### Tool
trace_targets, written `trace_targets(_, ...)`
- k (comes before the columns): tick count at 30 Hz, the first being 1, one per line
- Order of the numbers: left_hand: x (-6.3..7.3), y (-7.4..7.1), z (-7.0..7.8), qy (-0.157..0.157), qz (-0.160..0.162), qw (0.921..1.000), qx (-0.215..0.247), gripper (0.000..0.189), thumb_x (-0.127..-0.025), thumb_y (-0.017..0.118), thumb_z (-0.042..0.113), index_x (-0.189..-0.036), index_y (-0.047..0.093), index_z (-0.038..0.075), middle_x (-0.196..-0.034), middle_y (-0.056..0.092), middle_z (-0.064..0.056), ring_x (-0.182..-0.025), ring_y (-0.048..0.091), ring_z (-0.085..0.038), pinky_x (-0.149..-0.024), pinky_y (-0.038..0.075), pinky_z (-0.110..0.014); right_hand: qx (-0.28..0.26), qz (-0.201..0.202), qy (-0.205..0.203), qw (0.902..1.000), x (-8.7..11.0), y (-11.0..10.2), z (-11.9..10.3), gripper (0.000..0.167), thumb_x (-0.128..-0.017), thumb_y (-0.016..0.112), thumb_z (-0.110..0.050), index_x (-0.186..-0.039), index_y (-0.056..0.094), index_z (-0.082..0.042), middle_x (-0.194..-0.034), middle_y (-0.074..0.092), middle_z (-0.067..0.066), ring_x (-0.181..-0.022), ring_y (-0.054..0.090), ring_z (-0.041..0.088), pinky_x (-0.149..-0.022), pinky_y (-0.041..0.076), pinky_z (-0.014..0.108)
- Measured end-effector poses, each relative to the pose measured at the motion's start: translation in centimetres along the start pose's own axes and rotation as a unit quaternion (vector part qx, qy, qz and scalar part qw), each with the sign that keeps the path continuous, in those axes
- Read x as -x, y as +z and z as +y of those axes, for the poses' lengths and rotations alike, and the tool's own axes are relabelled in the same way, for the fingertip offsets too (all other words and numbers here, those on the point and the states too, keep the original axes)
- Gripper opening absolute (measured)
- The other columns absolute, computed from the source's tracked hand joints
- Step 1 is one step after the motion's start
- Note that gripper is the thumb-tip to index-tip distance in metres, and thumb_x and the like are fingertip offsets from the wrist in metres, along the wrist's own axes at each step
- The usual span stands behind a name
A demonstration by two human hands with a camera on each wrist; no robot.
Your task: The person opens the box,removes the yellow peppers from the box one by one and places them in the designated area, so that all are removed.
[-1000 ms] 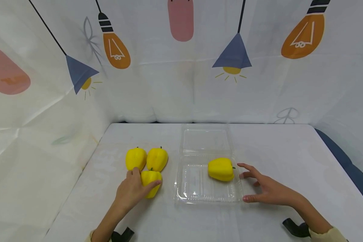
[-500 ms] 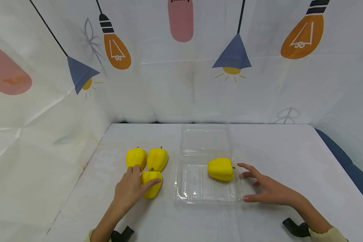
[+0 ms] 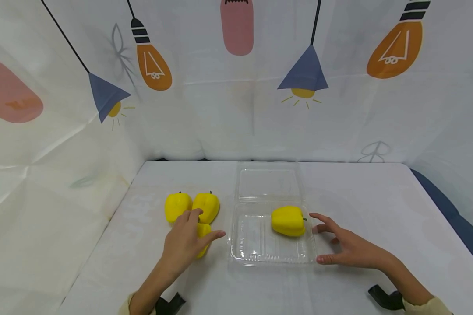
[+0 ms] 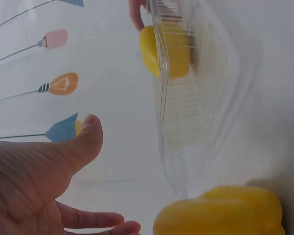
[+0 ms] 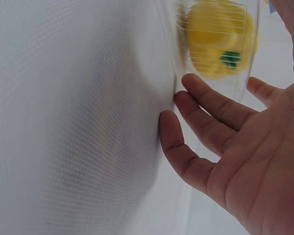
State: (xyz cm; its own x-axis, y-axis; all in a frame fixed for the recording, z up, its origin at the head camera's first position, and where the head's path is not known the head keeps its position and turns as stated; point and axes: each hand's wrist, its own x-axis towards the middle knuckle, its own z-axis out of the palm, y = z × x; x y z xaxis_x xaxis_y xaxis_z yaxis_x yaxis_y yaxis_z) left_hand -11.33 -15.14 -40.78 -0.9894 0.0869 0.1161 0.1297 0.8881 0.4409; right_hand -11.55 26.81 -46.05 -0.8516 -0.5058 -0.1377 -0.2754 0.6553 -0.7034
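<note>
My left hand [image 3: 183, 238] hovers over the front yellow bell pepper [image 3: 203, 234] and hides part of it. In the left wrist view the thumb is spread, and the fingers stand apart from the pepper [image 4: 220, 213] below. Two more yellow bell peppers lie just behind: one at left [image 3: 176, 205], one at right [image 3: 208, 204]. A clear plastic clamshell box [image 3: 248, 256] lies open mid-table, with one yellow bell pepper [image 3: 287, 221] on its side in the right half. My right hand [image 3: 348, 248] rests beside the box's right wall, fingers loosely bent, fingertips [image 5: 188, 81] right at the wall.
The box's lid [image 3: 268, 181] lies folded back toward the far edge of the white table [image 3: 358, 192]. A printed white curtain [image 3: 220, 109] hangs behind and along the left. Something dark blue [image 3: 445, 201] stands past the right edge.
My left hand has lifted off the front pepper and moved right and slightly away, its thumb now stretched toward the box. The right hand, box and peppers have hardly moved.
</note>
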Motion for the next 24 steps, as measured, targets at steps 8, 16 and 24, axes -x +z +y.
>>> trace_targets(8,-0.4,0.7,0.9,0.04,0.0,0.999,0.019,0.079,-0.074,0.079,0.057,-0.127,0.057,0.003,-0.11,0.061,-0.008,-0.099,0.055,-0.024,-0.08,0.05,-0.039,0.002,-0.001,0.004,1.0,-0.1,0.1,-0.1,0.102,-0.081,0.08,-0.043,-0.156,0.013,-0.026,-0.135,0.053,0.01,-0.119,0.052,0.031,-0.086,0.052,0.037)
trace_targets(16,-0.7,1.1,2.1,0.074,-0.008,0.9962,0.046,0.072,-0.077,0.08,0.053,-0.126,0.058,0.004,-0.11,0.061,-0.007,-0.099,0.056,-0.022,-0.081,0.05,-0.037,0.006,0.004,0.004,1.0,-0.1,0.1,0.0,0.103,-0.08,0.08,-0.045,-0.156,0.014,-0.026,-0.135,0.054,0.009,-0.118,0.053,0.031,-0.085,0.052,0.036)
trace_targets(24,-1.1,1.3,3.7,0.092,-0.041,0.9942,0.037,0.071,-0.081,0.074,0.055,-0.129,0.056,0.006,-0.118,0.06,-0.007,-0.104,0.056,-0.022,-0.085,0.051,-0.038,0.007,0.01,-0.006,0.9999,-0.1,0.2,0.1,0.103,-0.079,0.081,-0.046,-0.156,0.015,-0.026,-0.135,0.054,0.008,-0.12,0.053,0.032,-0.085,0.053,0.036)
